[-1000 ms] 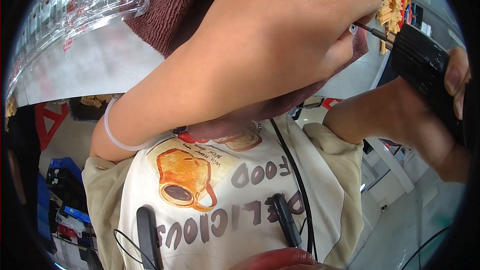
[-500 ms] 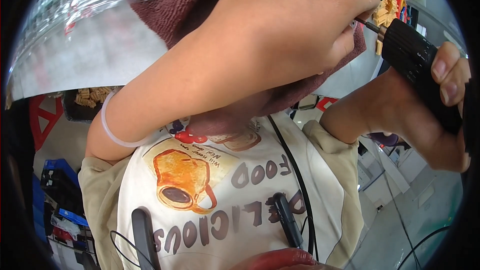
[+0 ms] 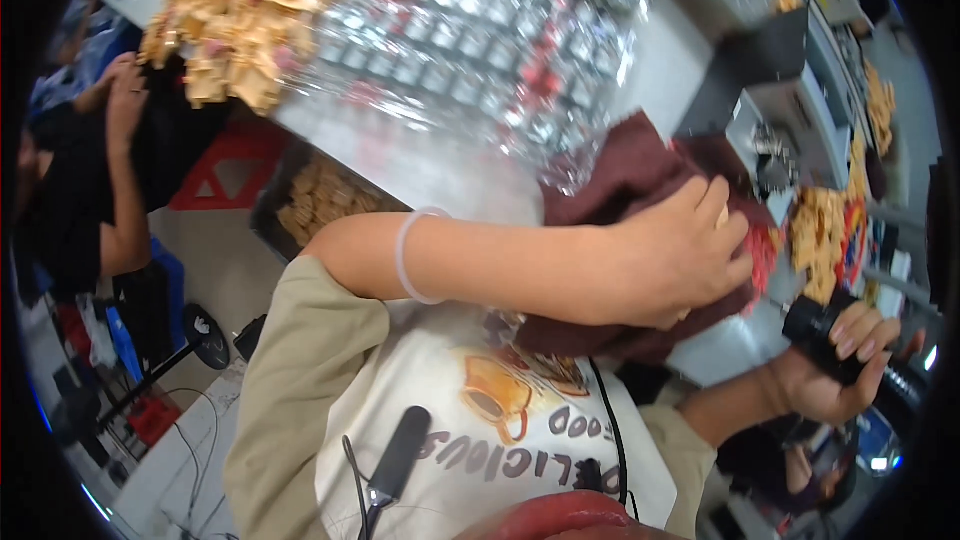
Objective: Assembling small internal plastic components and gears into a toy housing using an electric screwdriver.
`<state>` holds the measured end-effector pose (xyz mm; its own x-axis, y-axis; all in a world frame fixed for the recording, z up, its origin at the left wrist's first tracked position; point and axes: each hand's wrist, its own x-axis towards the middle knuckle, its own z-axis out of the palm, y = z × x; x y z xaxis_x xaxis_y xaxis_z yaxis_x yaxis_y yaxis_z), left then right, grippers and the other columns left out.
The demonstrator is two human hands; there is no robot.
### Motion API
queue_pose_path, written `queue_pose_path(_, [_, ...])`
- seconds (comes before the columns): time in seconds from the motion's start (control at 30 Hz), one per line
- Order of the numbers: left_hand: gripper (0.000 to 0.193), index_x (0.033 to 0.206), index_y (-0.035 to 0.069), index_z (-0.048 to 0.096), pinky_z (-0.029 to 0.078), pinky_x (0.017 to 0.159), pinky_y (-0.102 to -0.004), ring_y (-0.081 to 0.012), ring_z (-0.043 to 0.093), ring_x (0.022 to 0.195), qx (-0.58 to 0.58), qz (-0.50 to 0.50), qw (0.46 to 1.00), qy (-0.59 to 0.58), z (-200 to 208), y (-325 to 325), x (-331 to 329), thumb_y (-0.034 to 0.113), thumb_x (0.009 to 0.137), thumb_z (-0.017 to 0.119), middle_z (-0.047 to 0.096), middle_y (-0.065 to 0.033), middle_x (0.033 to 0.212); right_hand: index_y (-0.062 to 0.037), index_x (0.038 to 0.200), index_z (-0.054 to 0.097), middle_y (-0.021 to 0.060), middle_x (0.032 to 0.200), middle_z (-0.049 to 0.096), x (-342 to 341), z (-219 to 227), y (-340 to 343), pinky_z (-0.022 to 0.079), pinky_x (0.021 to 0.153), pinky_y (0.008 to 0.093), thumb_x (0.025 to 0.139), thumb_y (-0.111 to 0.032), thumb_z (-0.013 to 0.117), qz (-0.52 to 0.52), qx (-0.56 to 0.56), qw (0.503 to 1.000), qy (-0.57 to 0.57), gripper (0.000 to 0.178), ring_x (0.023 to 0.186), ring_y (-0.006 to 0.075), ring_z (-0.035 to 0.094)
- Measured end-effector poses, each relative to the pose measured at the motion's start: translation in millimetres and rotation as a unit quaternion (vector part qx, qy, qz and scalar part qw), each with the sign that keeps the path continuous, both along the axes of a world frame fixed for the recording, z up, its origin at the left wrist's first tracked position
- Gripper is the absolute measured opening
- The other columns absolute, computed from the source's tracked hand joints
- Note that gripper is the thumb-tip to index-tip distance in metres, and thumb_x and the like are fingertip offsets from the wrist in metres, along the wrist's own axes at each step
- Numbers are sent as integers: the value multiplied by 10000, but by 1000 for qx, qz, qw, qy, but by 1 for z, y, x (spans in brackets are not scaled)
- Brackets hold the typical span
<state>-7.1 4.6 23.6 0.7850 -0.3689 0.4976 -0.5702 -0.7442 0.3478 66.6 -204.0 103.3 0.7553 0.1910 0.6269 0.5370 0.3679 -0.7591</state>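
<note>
A black electric screwdriver is wrapped in the fingers of my right hand on the right, its thin bit pointing up and left. My left hand, with a pale band on its forearm, lies over a maroon cloth in front of my chest. Its fingers are curled, and whatever they hold is hidden beneath them. The bit is apart from the left hand. Beyond the cloth, clear plastic trays with rows of small grey pieces cover part of the pale table.
Tan pieces are heaped at the far left and right. A dark bin of similar pieces sits below the table edge. Metal parts stand in a box at right. Another person's arm appears at left, near a red stool.
The view has swung, bringing more of the table and trays in. My left hand has lowered and drawn apart from the screwdriver's bit. My right hand still holds the screwdriver.
</note>
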Motion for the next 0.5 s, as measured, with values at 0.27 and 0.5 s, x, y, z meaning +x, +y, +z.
queue_pose_path(0.27, [517, 1092, 73, 621, 484, 775, -445, -340, 598, 944, 80, 196, 957, -196, 38, 142, 37, 375, 688, 735, 620, -160, 1086, -21, 898, 444, 36, 728, 370, 1, 1, -19, 353, 623, 252, 885, -104, 521, -20, 18, 996, 81, 114, 619, 116, 387])
queue_pose_path(0.5, [528, 1270, 94, 556, 541, 833, -409, -301, 650, 949, 186, 555, 810, -44, 3, 388, 70, 294, 813, 729, 550, -177, 1266, 54, 1351, 274, 39, 723, 352, 5, -12, -16, 377, 531, 243, 897, -106, 480, -138, 0, 985, 108, 523, 561, 102, 416])
